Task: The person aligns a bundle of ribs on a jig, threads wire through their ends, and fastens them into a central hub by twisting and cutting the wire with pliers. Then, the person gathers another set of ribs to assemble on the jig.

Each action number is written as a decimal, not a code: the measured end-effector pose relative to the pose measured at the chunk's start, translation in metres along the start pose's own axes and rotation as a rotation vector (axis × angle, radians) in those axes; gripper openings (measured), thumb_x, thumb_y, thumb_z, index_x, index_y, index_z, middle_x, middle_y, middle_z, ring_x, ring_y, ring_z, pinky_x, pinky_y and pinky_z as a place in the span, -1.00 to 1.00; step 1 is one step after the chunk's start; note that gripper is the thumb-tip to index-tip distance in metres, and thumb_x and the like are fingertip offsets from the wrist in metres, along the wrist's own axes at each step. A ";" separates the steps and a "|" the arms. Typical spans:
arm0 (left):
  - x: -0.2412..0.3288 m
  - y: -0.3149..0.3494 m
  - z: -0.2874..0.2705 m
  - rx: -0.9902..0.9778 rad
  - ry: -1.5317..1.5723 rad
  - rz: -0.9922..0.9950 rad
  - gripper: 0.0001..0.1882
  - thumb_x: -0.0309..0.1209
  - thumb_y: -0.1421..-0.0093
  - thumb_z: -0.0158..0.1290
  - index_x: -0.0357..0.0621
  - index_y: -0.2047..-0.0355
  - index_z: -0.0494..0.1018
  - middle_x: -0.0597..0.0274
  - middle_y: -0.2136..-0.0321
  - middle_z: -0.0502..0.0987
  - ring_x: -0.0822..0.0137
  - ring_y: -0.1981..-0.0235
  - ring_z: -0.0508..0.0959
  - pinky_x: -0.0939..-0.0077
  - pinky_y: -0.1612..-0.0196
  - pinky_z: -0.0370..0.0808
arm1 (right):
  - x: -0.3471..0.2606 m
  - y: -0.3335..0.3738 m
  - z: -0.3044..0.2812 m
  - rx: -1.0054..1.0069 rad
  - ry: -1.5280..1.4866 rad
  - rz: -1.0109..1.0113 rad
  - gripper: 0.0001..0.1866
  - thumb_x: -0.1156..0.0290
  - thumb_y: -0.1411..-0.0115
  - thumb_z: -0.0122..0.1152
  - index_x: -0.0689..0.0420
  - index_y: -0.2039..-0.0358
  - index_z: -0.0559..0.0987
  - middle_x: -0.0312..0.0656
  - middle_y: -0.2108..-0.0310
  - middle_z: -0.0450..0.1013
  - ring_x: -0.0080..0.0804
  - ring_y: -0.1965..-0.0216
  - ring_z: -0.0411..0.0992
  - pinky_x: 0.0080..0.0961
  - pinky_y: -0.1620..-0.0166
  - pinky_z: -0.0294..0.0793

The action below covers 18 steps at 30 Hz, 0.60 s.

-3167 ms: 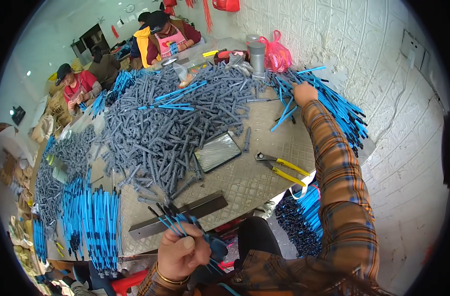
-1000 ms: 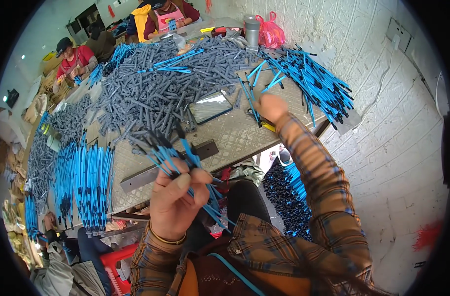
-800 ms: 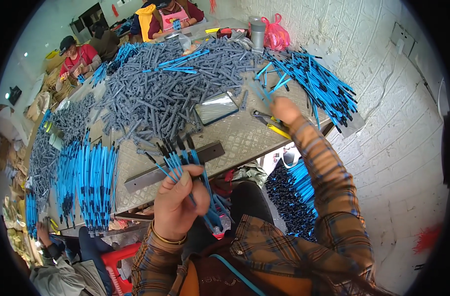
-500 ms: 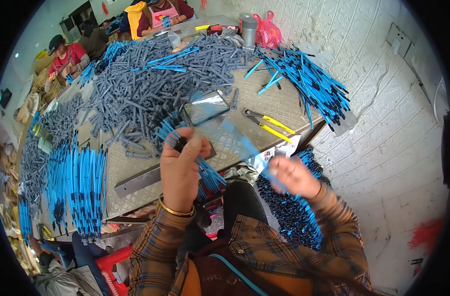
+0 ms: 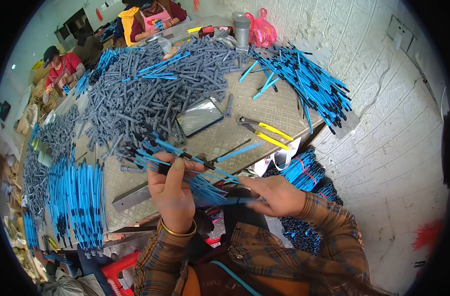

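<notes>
Over the table's near edge, my left hand (image 5: 173, 192) is closed around a bundle of thin blue rods (image 5: 205, 190) with black sleeves and tips. The rods lie slantwise, sticking out on both sides of the fist. My right hand (image 5: 276, 193) is just to the right, its fingers closed on the ends of a few blue rods; motion blurs that spot. Behind the hands lie pliers (image 5: 269, 134) with yellow handles and a flat, dark-edged rectangular object (image 5: 201, 117) with a shiny surface. One loose blue rod (image 5: 239, 151) lies near the pliers.
A large heap of grey plastic plugs (image 5: 151, 79) covers the table's far left. More blue rods lie at the right (image 5: 309, 84) and in bundles at the left (image 5: 84, 202). A metal bar (image 5: 133, 197) lies along the edge. Tied bundles (image 5: 304, 170) sit below. Two people work beyond.
My right hand has moved left and inward, bringing its blurred blue rods toward the bundle. My left hand has shifted slightly lower, and its bundle now lies more slantwise.
</notes>
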<state>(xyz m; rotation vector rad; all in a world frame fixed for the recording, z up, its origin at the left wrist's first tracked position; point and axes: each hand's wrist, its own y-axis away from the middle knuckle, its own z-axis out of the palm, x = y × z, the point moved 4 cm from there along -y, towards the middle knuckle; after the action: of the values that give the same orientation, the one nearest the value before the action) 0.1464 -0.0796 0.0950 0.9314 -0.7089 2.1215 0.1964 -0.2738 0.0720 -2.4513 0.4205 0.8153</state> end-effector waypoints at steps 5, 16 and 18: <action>0.001 -0.003 -0.017 -0.040 0.242 -0.073 -0.83 -0.59 -0.15 -0.10 -0.09 0.24 0.30 0.18 0.53 0.45 0.35 0.62 0.39 0.43 0.44 0.38 | 0.027 -0.024 -0.013 0.009 -0.325 0.241 -0.65 0.33 -0.19 0.01 0.23 0.06 0.34 -0.14 0.58 0.38 -0.30 0.59 0.41 -0.48 0.47 0.39; 0.019 0.032 -0.029 -0.562 0.440 -0.560 -0.74 -0.50 -0.13 -0.04 -0.09 0.13 0.34 -0.11 0.41 0.51 0.17 0.57 0.46 0.30 0.50 0.40 | 0.298 -0.125 -0.153 0.175 0.986 0.816 -0.74 0.29 -0.12 -0.10 0.22 0.36 0.43 0.07 0.39 0.45 0.09 0.32 0.42 -0.13 0.26 0.43; 0.024 0.030 -0.037 -0.599 0.416 -0.571 -0.73 -0.48 -0.14 -0.03 -0.11 0.12 0.34 -0.14 0.40 0.51 0.12 0.51 0.48 0.27 0.45 0.42 | 0.289 -0.134 -0.148 0.251 0.951 0.790 -0.75 0.29 -0.12 -0.10 0.22 0.36 0.44 0.07 0.40 0.46 0.07 0.33 0.43 -0.13 0.27 0.43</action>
<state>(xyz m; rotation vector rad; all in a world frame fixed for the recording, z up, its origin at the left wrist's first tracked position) 0.0964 -0.0630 0.0860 0.2921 -0.6957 1.4024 0.5461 -0.2841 0.0433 -2.2499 1.7668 -0.2360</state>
